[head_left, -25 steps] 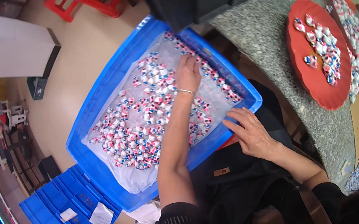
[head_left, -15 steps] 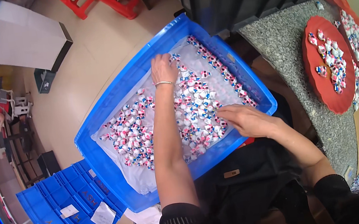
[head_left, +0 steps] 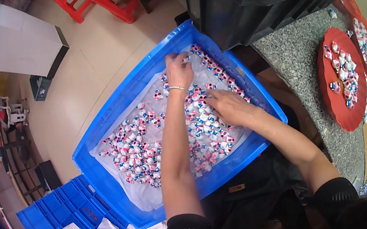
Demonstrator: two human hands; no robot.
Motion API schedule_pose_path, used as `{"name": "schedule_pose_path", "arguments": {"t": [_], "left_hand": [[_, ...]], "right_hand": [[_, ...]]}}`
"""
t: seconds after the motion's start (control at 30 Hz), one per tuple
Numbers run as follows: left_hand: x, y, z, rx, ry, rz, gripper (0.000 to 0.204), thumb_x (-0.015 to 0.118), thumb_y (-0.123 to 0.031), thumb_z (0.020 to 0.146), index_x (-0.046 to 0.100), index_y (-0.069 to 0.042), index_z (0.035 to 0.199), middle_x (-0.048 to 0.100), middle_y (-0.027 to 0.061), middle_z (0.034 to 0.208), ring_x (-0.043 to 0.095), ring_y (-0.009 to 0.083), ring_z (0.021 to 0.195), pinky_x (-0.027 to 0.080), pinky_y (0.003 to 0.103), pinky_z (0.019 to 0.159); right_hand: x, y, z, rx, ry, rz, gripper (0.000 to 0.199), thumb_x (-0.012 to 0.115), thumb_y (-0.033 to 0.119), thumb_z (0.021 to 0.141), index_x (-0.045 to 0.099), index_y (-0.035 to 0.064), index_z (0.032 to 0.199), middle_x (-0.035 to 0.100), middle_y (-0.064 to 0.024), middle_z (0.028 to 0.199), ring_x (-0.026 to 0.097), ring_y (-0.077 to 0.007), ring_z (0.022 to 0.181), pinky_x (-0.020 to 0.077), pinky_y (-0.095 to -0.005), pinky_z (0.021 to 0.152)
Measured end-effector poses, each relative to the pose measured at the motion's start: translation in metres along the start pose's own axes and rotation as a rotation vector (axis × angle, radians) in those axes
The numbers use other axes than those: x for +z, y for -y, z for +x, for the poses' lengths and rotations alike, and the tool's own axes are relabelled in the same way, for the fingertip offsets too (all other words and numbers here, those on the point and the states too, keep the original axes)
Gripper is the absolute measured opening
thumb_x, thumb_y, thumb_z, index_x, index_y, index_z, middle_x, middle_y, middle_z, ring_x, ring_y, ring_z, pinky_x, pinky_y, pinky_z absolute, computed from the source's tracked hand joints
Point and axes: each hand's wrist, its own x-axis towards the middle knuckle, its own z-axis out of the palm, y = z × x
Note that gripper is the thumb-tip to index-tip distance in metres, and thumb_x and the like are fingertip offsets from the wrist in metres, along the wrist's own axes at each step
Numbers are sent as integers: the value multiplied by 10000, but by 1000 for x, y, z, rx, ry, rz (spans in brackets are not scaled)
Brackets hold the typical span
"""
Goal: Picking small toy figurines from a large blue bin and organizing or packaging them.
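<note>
Grey speckled stone tabletop point(head_left: 286, 46) on the right. Large blue rectangular plastic crate point(head_left: 102, 134) beside it; what supports it can't be told. Black ribbed plastic bin point(head_left: 226, 15) at the tabletop's far end. Thin white liner sheet point(head_left: 141, 197) inside the crate; red scalloped plate point(head_left: 344, 120) on the tabletop. Left hand point(head_left: 180, 72) near the crate's far end, fingers bent, one piece at the fingertips; can't tell if gripped. Right hand point(head_left: 234, 107) half curled over the loose heap, fingertips down among pieces; can't tell if it has one. Small glossy white-pink-blue figurines point(head_left: 135, 156) lie heaped on the liner, others lined along the right wall. Handling, as judged: pinch lightly, single pieces; rake shallow; keep wrists off the lined-up ones; avoid dragging the liner.
</note>
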Motion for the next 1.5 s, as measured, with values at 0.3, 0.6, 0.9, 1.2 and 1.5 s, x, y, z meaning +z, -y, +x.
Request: {"name": "schedule_pose_path", "arguments": {"t": [0.3, 0.6, 0.9, 1.2, 1.5], "left_hand": [[27, 7, -4, 152, -37, 438, 238, 663, -63, 779, 624, -80, 1013, 582, 132, 1038, 630, 358, 820, 536, 452, 687], [-2, -37, -12, 320, 76, 441, 236, 688, -61, 713, 652, -66, 947, 605, 116, 1026, 603, 335, 928, 510, 430, 780], [-4, -52, -51, 220, 548, 425, 220, 659, -56, 697, 607, -85, 909, 581, 137, 949, 613, 355, 869, 514, 449, 727], [16, -5, 2, 215, 144, 465, 322, 653, -36, 738, 640, -74, 1057, 569, 176, 1044, 616, 383, 841, 527, 454, 750], [-44, -19, -3, 2, 71, 172, 107, 698, -63, 767, 669, -14, 858, 641, 113, 846, 641, 293, 773, 516, 359, 668]], "right_hand": [[-7, -9, 13, 191, 48, -14, 402, 574, 65, 831, 534, -62, 1210, 487, -209, 1346, 517, -383, 1186, 415, -443, 1020], [0, -34, -11, 232, -105, 75, 460, 484, -49, 791, 525, -45, 1249, 467, -231, 1373, 476, -393, 1251, 390, -420, 1065], [9, -39, -14, 200, -262, 105, 408, 549, 17, 831, 543, -40, 1235, 493, -226, 1344, 505, -399, 1211, 424, -437, 1022], [5, -30, -12, 202, -188, 136, 431, 611, 92, 855, 528, 6, 1269, 444, -188, 1404, 482, -410, 1237, 426, -450, 1025], [8, -40, -13, 250, -160, 164, 441, 586, 81, 868, 518, 36, 1301, 434, -178, 1415, 444, -391, 1282, 393, -452, 1059]]}}
